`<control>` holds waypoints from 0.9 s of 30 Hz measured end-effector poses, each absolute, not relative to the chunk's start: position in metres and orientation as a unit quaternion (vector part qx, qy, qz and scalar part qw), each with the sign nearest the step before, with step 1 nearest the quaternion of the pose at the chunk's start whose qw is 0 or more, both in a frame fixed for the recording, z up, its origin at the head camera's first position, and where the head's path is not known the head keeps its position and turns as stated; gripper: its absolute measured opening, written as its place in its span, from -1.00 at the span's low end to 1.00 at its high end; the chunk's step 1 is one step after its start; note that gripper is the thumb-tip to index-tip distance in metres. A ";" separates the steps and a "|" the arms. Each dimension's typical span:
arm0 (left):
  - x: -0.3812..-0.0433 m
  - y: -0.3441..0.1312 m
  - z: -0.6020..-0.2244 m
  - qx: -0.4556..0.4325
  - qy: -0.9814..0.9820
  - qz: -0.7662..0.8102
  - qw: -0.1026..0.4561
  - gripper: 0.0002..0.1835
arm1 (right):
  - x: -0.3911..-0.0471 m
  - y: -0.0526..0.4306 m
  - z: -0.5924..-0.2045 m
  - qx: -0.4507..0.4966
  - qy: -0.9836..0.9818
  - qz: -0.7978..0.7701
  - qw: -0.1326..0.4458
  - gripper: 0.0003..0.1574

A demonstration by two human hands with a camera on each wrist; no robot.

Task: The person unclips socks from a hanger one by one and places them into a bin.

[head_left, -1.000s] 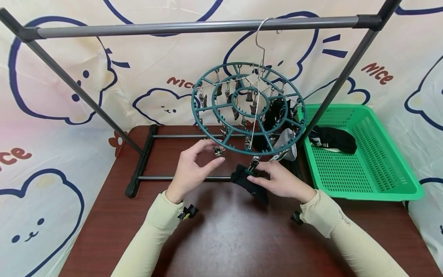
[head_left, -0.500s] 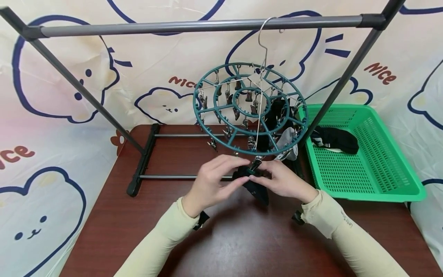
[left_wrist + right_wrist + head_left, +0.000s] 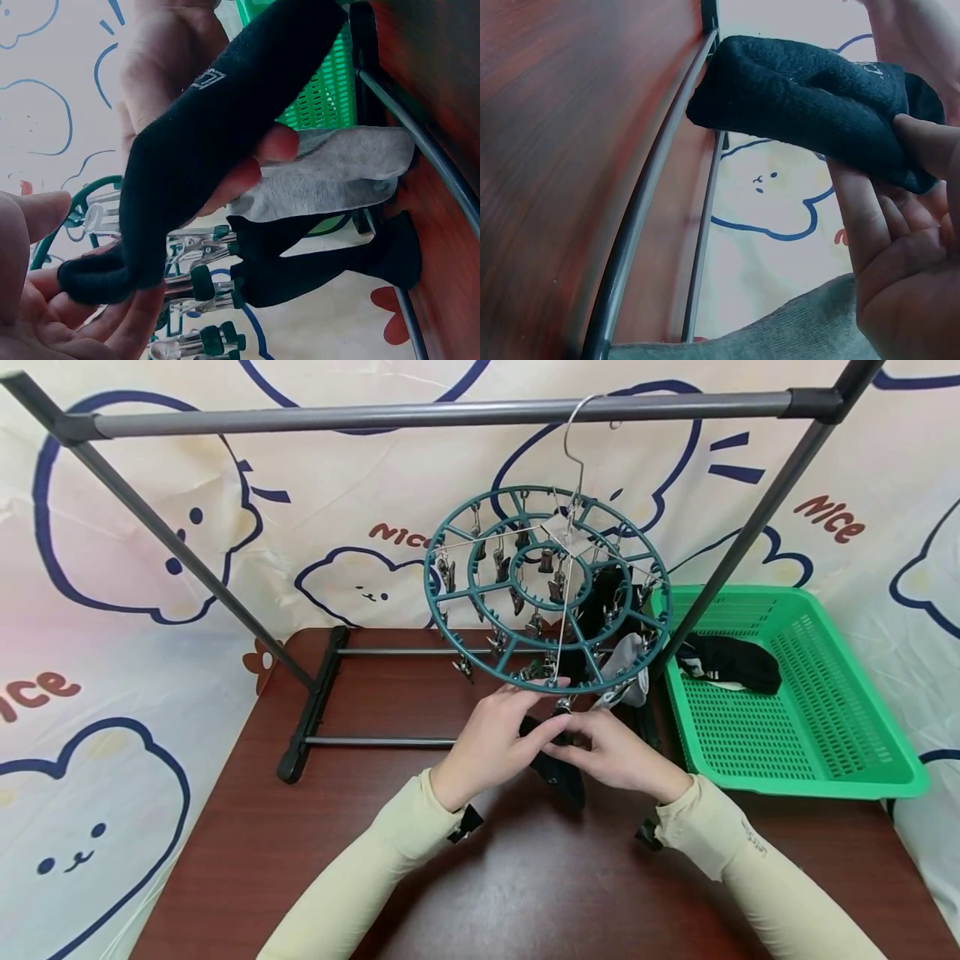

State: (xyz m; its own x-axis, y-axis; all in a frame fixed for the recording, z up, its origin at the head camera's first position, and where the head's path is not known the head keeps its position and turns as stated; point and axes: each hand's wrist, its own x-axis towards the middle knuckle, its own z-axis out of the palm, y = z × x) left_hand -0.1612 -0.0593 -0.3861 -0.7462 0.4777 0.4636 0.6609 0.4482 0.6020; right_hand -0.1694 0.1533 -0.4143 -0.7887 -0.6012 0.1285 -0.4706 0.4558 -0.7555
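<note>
In the head view both hands meet under the front of a round green clip hanger [image 3: 492, 587]. My right hand [image 3: 613, 753] pinches a black sock [image 3: 561, 783] between thumb and fingers; the right wrist view shows that thumb [image 3: 922, 142] on the cloth. My left hand [image 3: 491, 747] comes from the other side. Its fingers lie behind one end of the sock in the left wrist view, while its thumb [image 3: 43, 215] stands apart from the cloth. A metal clip [image 3: 564, 703] shows above the fingertips; its grip on the sock is hidden.
From the rack's top bar [image 3: 375, 418] hangs the hanger, with several clips. A grey sock [image 3: 337, 161] and black socks [image 3: 337, 274] hang on its right side. To the right stands a green basket [image 3: 795, 789] with black socks [image 3: 735, 662] inside. A lower bar [image 3: 382, 742] crosses the table.
My left hand has left a clip at the hanger's left front and moved right, to the sock beside my right hand. The right hand stays at the sock. The hanger tilts slightly.
</note>
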 end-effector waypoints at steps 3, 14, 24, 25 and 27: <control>-0.163 -0.055 -0.385 -0.331 -0.854 -0.387 0.102 -0.60 | -0.169 0.152 -0.415 -0.315 0.848 -0.420 0.074 -0.77; -0.165 -0.054 -0.384 -0.323 -0.857 -0.390 0.102 -0.74 | -0.169 0.152 -0.417 -0.315 0.846 -0.423 0.082 -0.71; -0.167 -0.059 -0.385 -0.325 -0.844 -0.417 0.091 -0.75 | -0.169 0.158 -0.424 -0.328 0.839 -0.427 0.076 -0.67; -0.167 -0.059 -0.385 -0.325 -0.843 -0.420 0.090 -0.75 | -0.169 0.159 -0.425 -0.327 0.839 -0.428 0.078 -0.67; -0.167 -0.059 -0.385 -0.327 -0.839 -0.427 0.089 -0.75 | -0.169 0.162 -0.427 -0.324 0.839 -0.430 0.084 -0.65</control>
State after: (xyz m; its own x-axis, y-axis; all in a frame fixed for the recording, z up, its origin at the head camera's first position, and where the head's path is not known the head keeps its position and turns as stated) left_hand -0.1668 -0.0590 -0.3847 -0.7704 0.4721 0.4285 0.6243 0.4222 0.6572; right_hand -0.1687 0.1615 -0.4273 -0.7766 -0.6147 0.1378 -0.4706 0.4207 -0.7755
